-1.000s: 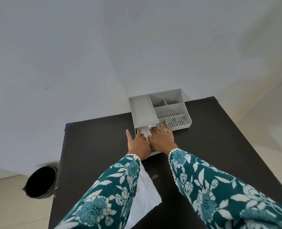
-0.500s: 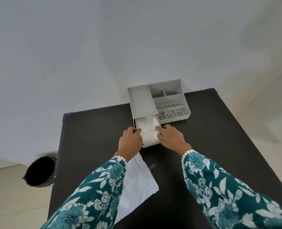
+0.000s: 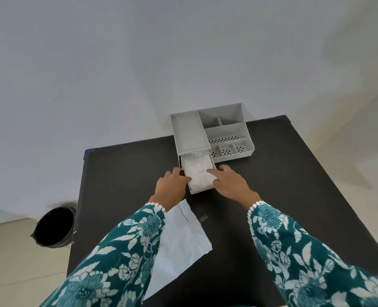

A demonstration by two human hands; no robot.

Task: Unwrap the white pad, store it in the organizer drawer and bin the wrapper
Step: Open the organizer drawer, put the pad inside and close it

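pad [image 3: 198,173] is lying unwrapped inside the pulled-out drawer [image 3: 200,191] of the organizer [image 3: 191,135]. i am resting my left hand [image 3: 171,185] against the drawer's left side and my right hand [image 3: 230,182] on its right edge, fingers loose, holding nothing. wrapper [image 3: 181,242] is lying on the table [image 3: 272,185] nearer me than the organizer; i judge closing and binning [image 3: 54,228] are left.

White pad [image 3: 198,172] lies in open drawer [image 3: 200,191]; wrapper [image 3: 181,240] flat on table.
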